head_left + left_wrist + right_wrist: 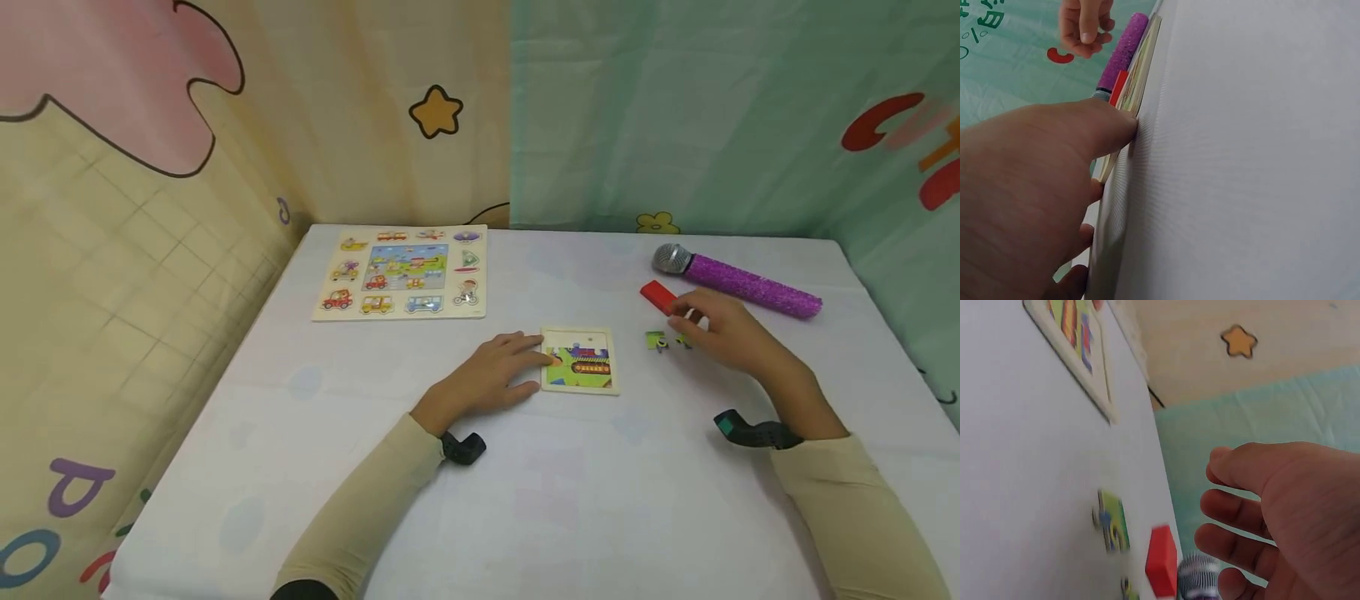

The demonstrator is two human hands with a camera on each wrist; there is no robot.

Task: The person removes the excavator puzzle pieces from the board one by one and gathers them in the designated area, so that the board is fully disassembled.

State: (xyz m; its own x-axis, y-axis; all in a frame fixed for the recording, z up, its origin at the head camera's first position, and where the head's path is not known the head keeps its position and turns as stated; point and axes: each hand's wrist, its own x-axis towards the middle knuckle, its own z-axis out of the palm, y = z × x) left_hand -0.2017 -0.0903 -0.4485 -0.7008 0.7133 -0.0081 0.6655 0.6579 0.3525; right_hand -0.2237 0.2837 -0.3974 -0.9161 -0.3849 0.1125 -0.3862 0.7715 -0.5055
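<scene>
A small framed jigsaw puzzle (pixel 577 367) lies flat on the table, its picture showing a tracked vehicle on green and a pale bare strip along its top. My left hand (pixel 491 372) rests at the puzzle's left edge with fingers extended, some fingertips over the frame. In the left wrist view the thumb (pixel 1113 128) touches the frame's side. Above two loose puzzle pieces (pixel 1112 520) hovers my right hand (pixel 716 332), loosely curled and holding nothing visible. Beside those pieces is a red block (pixel 657 297), partly behind the right fingers in the head view.
A purple glittery microphone (pixel 750 286) lies at the back right, behind the red block. At the back left is a larger wooden vehicle puzzle board (pixel 405 273). Printed curtains (pixel 637 108) hang around the back and sides of the white-covered table (pixel 480 500).
</scene>
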